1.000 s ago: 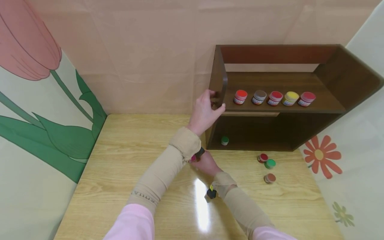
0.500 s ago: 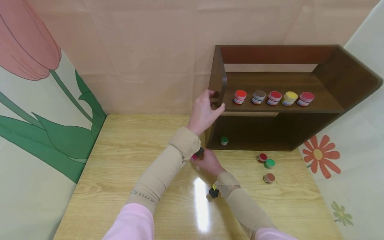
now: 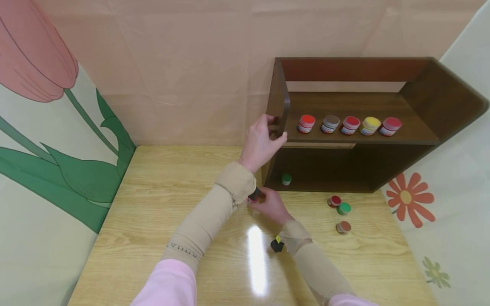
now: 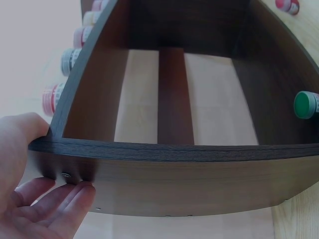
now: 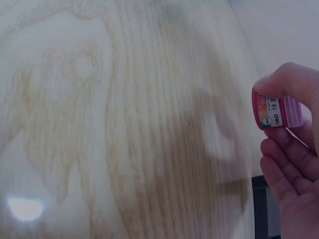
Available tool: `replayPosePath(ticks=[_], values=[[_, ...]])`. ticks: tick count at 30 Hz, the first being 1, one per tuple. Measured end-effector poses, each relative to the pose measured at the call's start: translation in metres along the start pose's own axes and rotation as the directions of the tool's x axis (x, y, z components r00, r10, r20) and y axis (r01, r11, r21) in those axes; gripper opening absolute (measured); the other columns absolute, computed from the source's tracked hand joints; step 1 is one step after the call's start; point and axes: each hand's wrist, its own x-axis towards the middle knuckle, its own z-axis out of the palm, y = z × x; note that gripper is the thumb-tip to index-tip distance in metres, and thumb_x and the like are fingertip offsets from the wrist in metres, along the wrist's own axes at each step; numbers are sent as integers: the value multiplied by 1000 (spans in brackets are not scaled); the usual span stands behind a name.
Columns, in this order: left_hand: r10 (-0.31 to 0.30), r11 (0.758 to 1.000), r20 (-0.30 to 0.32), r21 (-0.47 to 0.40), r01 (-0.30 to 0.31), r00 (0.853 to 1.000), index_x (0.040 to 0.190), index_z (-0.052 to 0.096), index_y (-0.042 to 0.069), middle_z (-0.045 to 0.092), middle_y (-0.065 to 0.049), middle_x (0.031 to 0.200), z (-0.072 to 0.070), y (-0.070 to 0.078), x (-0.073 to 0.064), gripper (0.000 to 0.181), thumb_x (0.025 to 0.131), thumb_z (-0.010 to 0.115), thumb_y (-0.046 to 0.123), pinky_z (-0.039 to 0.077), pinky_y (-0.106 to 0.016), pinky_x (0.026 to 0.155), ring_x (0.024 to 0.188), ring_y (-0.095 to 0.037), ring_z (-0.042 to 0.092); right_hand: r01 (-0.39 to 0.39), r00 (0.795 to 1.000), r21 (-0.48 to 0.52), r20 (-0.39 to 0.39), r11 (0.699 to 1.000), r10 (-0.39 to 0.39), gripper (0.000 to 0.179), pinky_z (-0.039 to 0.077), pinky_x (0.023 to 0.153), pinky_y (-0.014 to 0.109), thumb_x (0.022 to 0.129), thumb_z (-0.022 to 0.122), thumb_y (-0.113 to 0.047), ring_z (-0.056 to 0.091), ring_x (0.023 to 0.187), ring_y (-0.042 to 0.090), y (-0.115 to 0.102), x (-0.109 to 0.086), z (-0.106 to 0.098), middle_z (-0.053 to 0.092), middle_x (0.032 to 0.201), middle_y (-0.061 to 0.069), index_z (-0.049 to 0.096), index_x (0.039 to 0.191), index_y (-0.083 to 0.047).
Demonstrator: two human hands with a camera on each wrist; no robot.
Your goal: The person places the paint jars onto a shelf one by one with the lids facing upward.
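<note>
At the left side of a dark brown wooden shelf [image 3: 317,185], my left hand [image 3: 261,142] grips the upright panel. Its thumb lies on the front edge and its fingers bend against the outer face, as the left wrist view shows. My right hand [image 3: 272,207] is low over the table, partly behind the left wrist. Between thumb and fingers it pinches a small pink paint jar [image 5: 273,110], turned on its side with the label showing. On the lower board, near the left panel, stands a paint jar with a green lid [image 3: 286,179].
Along the upper board stand several paint jars, from a red-orange one [image 3: 306,124] to a pink one [image 3: 390,126]. A dark red jar [image 3: 334,201], a green jar [image 3: 344,208] and a brown jar [image 3: 343,227] are on the wooden table [image 3: 172,170] before the shelf.
My right hand has shifted slightly to the right with the pink paint jar in its fingers. The left hand keeps its place on the shelf's panel.
</note>
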Motion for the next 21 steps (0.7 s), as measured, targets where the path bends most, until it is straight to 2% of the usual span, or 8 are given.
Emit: replayPosePath(ticks=[9,16,21], values=[[-17,1000,9,14,17,1000,121,56,1,64,-10,115,-1,1,-1,42,91,76,22,50,-18,78,93,-18,67,-87,996,11,-14,996,87,34,53,86,40,78,89,-11,64,95,23,5,-5,-18,70,101,4,73,108,-8],[-28,1000,12,13,28,1000,121,56,1,65,-9,116,-1,1,-1,42,91,76,23,51,-18,80,94,-19,67,-95,994,8,-51,995,96,30,53,89,42,79,88,-11,65,98,25,7,-8,-34,70,102,5,72,105,-9],[-24,1000,12,11,24,1000,121,56,1,65,-10,117,-2,2,0,42,91,77,22,51,-18,80,94,-19,67,-73,994,5,-75,997,74,29,53,91,42,79,88,-10,66,98,25,11,-10,-42,72,101,5,72,104,-8]])
